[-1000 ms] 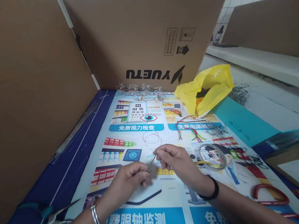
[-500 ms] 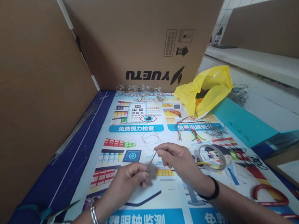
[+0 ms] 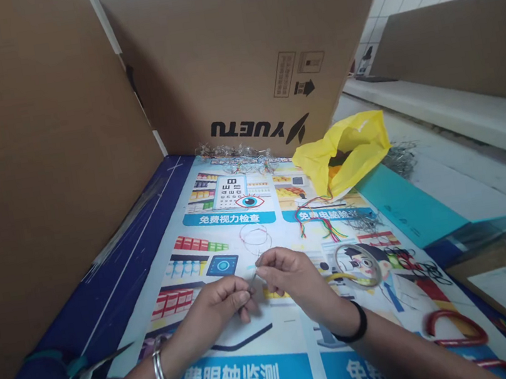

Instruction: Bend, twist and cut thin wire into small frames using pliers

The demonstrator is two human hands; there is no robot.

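Note:
My left hand (image 3: 225, 301) is closed, thumb and fingers pinching one end of a short, thin wire (image 3: 253, 279). My right hand (image 3: 292, 275) pinches the same wire a little higher, its fingertips very near the left ones. Just beyond the hands, a fine wire loop (image 3: 255, 237) lies over the printed poster; whether it joins the held wire I cannot tell. Right of my right hand rests a roll of clear tape (image 3: 376, 266). Pliers with green handles (image 3: 83, 373) lie with jaws apart by my left forearm.
Cardboard panels (image 3: 232, 47) stand at the back and left. Tangled wire pieces (image 3: 238, 153) lie along the back. On the right are a yellow bag (image 3: 355, 142), coloured cords (image 3: 328, 229), a turquoise folder (image 3: 412, 204), black and red loops (image 3: 419, 269) and red handles (image 3: 461, 342).
My right hand has moved left and slightly down, closer to my left hand. Less wire shows between the fingertips. The left hand has stayed nearly in place.

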